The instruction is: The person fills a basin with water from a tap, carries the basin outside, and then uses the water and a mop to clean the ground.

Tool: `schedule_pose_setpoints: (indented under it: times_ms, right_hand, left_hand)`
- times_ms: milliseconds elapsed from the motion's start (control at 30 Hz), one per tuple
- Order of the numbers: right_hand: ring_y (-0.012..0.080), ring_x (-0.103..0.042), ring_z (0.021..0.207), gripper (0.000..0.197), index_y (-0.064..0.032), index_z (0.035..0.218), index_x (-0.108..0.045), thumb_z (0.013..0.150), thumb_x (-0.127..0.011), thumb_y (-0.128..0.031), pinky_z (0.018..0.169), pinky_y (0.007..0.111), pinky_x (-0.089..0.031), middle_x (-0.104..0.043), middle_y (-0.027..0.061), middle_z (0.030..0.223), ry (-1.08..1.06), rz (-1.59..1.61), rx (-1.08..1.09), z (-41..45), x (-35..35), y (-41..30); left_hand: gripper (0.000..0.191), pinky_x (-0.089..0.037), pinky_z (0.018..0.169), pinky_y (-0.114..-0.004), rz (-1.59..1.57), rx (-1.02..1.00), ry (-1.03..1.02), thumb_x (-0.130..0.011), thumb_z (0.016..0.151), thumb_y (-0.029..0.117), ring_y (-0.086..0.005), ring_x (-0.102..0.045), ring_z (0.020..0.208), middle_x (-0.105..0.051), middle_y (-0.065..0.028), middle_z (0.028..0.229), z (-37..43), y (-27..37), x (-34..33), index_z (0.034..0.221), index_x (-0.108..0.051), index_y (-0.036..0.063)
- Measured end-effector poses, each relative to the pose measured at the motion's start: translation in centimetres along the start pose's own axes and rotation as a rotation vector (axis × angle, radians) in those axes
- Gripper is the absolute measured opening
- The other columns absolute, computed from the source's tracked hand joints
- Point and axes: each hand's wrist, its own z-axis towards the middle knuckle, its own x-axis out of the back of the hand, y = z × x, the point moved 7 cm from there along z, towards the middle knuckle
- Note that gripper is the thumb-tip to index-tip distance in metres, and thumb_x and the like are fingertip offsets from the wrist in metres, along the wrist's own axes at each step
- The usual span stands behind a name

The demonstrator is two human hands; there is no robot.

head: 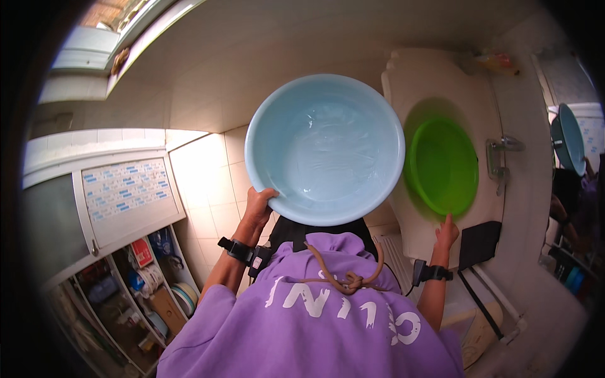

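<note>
My left hand grips the near left rim of a large light-blue plastic basin, thumb over the edge, fingers beneath it. The basin is held up in front of me with its inside towards me; wet-looking streaks shine on its bottom. To the right, a bright green plastic basin stands tilted in the bowl of a white washbasin. My right hand is at the green basin's near rim, one finger reaching to it; whether it grips the rim is not plain.
A faucet is on the washbasin's right side. A dark cloth hangs at its near right corner. On the far right a mirror reflects the blue basin. A cabinet and crowded shelves stand at the left, over a tiled floor.
</note>
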Motion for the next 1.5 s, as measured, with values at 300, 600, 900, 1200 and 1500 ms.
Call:
schedule_pose_setpoints:
  times_ms: [300, 600, 900, 1200, 1500]
  right_hand:
    - [0.0141, -0.057, 0.084, 0.051, -0.0006, 0.118, -0.043, 0.085, -0.05, -0.039, 0.057, 0.019, -0.041, -0.054, 0.0108, 0.104, -0.826, -0.196, 0.314, -15.9, -13.1, -10.1]
    - [0.0103, -0.053, 0.069, 0.051, 0.0025, 0.104, -0.046, 0.078, -0.059, -0.039, 0.05, 0.021, -0.04, -0.055, 0.0063, 0.086, -1.368, -0.398, 0.299, -33.0, -26.9, -7.6]
    - [0.0094, -0.047, 0.048, 0.031, 0.0028, 0.093, -0.049, 0.07, -0.058, -0.016, 0.038, 0.02, -0.036, -0.053, 0.0053, 0.069, -1.561, -0.731, 0.269, -47.8, -35.5, 1.8]
    - [0.0108, -0.047, 0.047, 0.031, 0.0044, 0.092, -0.048, 0.067, -0.056, -0.012, 0.037, 0.021, -0.035, -0.052, 0.0065, 0.067, -1.665, -0.792, 0.213, -59.5, -46.1, 9.6]
    - [0.0112, -0.046, 0.046, 0.032, 0.0061, 0.094, -0.047, 0.068, -0.055, -0.011, 0.037, 0.021, -0.035, -0.052, 0.0072, 0.066, -1.837, -0.908, 0.188, -71.7, -58.6, 12.4]
  left_hand:
    - [0.044, -0.051, 0.064, -0.034, -0.094, -0.038, 0.081, -0.052, 0.061, -0.001, -0.0262, -0.057, 0.073, -0.053, -0.0167, 0.087, -3.8, -2.5, 6.1, 0.102, -0.042, -0.0137]
    - [0.039, -0.051, 0.062, -0.033, -0.328, -0.179, 0.248, -0.053, 0.061, -0.001, -0.0254, -0.058, 0.073, -0.056, -0.0181, 0.086, -7.9, -2.5, 16.4, 0.097, -0.047, -0.014]
    - [0.044, -0.05, 0.065, -0.033, -0.397, -0.202, 0.355, -0.052, 0.059, -0.001, -0.026, -0.058, 0.076, -0.055, -0.0188, 0.088, -8.7, -2.3, 33.7, 0.1, -0.046, -0.0156]
    - [0.047, -0.051, 0.065, -0.034, -0.423, -0.138, 0.487, -0.052, 0.059, 0.001, -0.0269, -0.058, 0.077, -0.055, -0.0186, 0.088, -8.1, -0.4, 47.8, 0.102, -0.045, -0.0159]
    - [0.043, -0.051, 0.056, -0.033, -0.537, -0.249, 0.715, -0.052, 0.058, -0.001, -0.0281, -0.059, 0.071, -0.056, -0.0195, 0.084, -5.8, 4.9, 58.9, 0.096, -0.048, -0.0176]
